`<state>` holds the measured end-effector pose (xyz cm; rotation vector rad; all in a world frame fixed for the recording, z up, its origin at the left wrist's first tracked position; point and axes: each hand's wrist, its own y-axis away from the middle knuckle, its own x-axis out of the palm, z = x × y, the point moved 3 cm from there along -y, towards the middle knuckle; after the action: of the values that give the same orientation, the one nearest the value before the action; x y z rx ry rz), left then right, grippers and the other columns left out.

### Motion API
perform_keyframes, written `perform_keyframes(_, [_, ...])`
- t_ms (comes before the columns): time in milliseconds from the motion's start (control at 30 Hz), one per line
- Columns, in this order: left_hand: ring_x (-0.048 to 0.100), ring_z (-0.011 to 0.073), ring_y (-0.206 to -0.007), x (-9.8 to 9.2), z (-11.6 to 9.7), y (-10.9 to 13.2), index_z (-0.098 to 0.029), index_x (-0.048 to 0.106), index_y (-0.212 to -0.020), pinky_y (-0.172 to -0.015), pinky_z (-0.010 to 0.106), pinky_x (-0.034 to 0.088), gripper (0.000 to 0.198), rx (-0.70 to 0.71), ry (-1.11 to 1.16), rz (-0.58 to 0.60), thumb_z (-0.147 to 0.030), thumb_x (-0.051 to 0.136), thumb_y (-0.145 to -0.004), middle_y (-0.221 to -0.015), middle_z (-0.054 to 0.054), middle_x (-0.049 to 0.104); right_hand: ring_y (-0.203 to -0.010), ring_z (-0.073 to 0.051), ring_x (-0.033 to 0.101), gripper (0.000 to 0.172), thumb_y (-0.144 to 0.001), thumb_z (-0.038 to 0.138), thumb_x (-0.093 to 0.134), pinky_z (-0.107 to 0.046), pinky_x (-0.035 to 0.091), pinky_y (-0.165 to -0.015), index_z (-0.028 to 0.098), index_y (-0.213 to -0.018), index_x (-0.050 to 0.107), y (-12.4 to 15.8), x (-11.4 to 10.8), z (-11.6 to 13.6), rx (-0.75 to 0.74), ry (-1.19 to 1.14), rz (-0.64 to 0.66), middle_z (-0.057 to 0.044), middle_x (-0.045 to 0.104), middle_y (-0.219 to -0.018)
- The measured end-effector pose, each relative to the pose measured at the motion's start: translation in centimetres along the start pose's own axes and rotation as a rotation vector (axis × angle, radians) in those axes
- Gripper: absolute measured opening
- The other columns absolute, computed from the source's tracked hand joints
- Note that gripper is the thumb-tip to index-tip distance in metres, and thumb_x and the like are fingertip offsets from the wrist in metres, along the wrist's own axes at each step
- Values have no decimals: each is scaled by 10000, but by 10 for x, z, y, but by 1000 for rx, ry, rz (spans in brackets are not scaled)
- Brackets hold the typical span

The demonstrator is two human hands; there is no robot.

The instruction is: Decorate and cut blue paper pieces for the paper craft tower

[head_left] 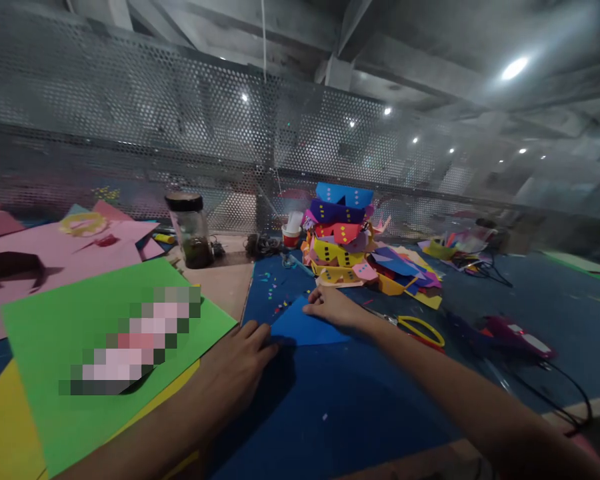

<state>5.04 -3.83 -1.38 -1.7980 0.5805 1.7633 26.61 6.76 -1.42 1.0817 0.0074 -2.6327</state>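
Note:
A folded triangle of blue paper (307, 328) lies on the blue tabletop, between my two hands. My left hand (250, 353) has its fingers bent and pressed together at the triangle's left corner. Thumb and fingertips of my right hand (333, 307) pinch the paper near its top point. Just right of that hand lie scissors (420, 331) with yellow and red handles. Behind the paper rises a pile of cut and folded colored paper pieces (343, 233), several with small square dots stuck on.
On the left, a green paper sheet (165, 287) bears a pixelated object over pink and yellow sheets. A dark-lidded jar (189, 230) and red-and-white cup (291, 235) stand behind. A corded pink device (523, 337) lies right. Perforated metal mesh (205, 107) closes the back.

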Motion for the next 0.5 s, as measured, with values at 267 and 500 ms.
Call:
perform_keyframes(267, [592,320,-1002,-3,-4,1,-207,693,-1331,-897,519,537,497,-40,9,20,-61,486,-904,-1079,133,662,-561,-100,424,348,-831,398,733,-216,300,-530,192,-649,519,16,-8,6,-86,-156,166,76,442,-579])
perform_keyframes(500, [611,274,-983,-2,-3,-1,-245,690,-1350,-916,458,516,524,-51,11,-13,-55,489,-904,-1045,106,672,-602,-142,554,316,-831,473,730,-230,413,-535,195,-803,582,34,-2,-1,-75,-291,166,39,596,-659])
